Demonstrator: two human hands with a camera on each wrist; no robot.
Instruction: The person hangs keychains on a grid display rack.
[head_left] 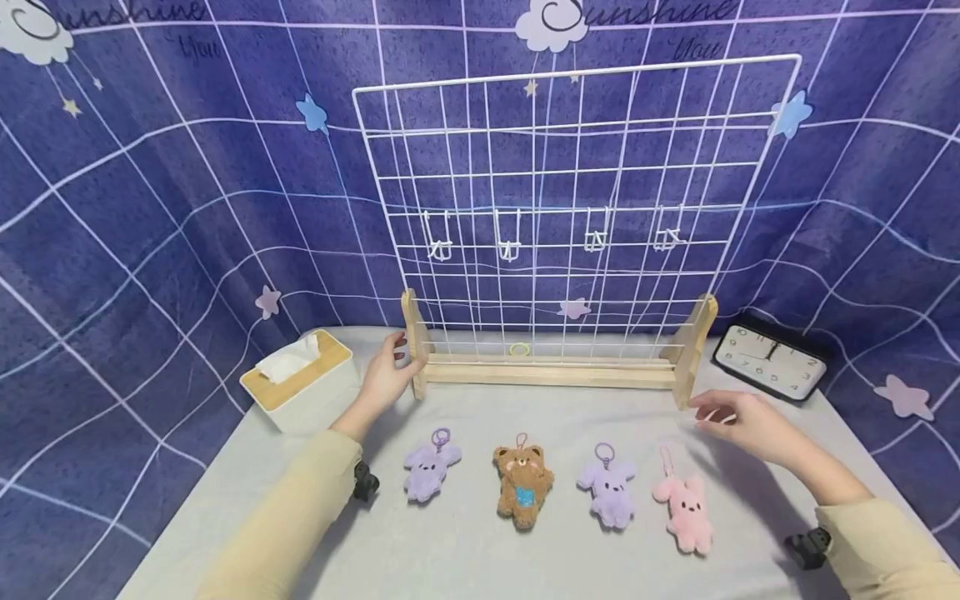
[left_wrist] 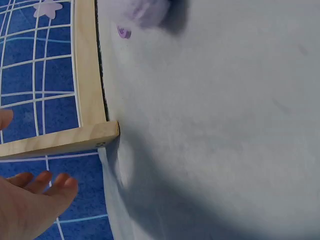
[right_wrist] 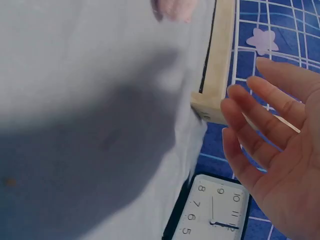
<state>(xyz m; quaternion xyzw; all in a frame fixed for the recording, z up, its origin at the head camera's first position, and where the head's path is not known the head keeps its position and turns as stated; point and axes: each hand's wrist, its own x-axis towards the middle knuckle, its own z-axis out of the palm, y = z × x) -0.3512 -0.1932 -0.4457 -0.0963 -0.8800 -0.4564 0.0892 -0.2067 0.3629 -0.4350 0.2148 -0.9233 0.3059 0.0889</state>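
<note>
A white wire grid rack stands on a wooden base. My left hand is at the left wooden foot. In the left wrist view its thumb and fingers lie on opposite sides of that foot, with gaps visible. Beside the right foot, my right hand has its fingers spread and loosely bent, holding nothing; contact with the wood is unclear. In front lie plush keychains: a lilac one, a brown bear, another lilac one and a pink one.
Several white hooks hang on the grid. A tissue box stands at the left and a black-framed clock at the right. A yellow ring shows behind the grid. A blue patterned curtain surrounds the table.
</note>
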